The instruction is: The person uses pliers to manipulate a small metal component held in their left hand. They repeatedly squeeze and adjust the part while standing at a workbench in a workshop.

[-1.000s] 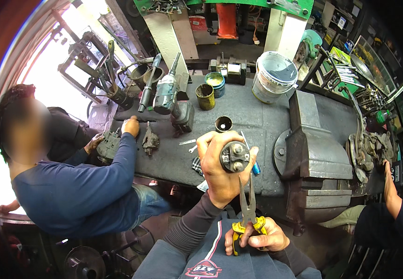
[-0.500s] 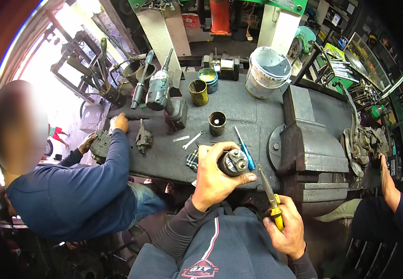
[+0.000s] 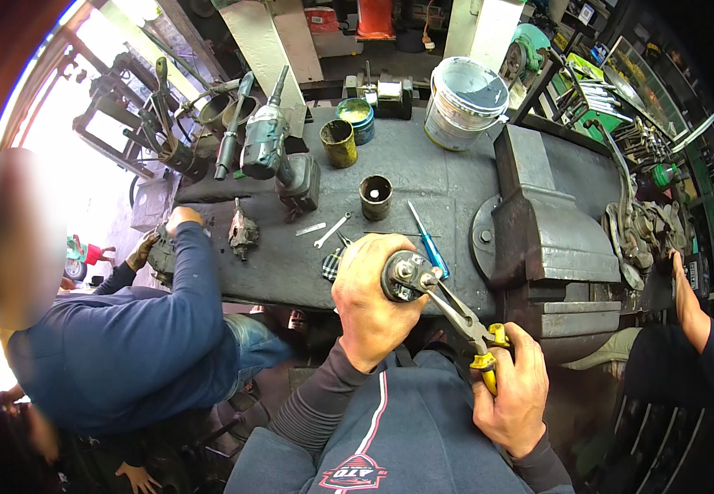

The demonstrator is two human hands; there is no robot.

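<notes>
My left hand (image 3: 378,309) is wrapped round what looks like a starter solenoid (image 3: 405,278), a dark cylinder with bolt terminals on its top end. In my right hand (image 3: 512,395) are needle-nose pliers (image 3: 466,323) with yellow handles. Their jaws are spread, and the tips meet a terminal at the right side of the solenoid's end. Behind the left hand lie a blue screwdriver (image 3: 434,253) and a small wrench (image 3: 332,231) on the dark workbench (image 3: 406,177). A plaid cloth (image 3: 331,264) is partly hidden by that hand.
A large bench vise (image 3: 559,239) stands at right. Beyond my hands are a cordless impact wrench (image 3: 268,144), small cans (image 3: 376,198) and a white bucket (image 3: 466,107). A co-worker in blue (image 3: 135,346) handles a metal part at left; another person's arm (image 3: 688,309) reaches in at right.
The pliers have opened and moved up and left onto the solenoid's terminal. My left hand has turned the solenoid slightly and shifted left. The whole view has shifted a little.
</notes>
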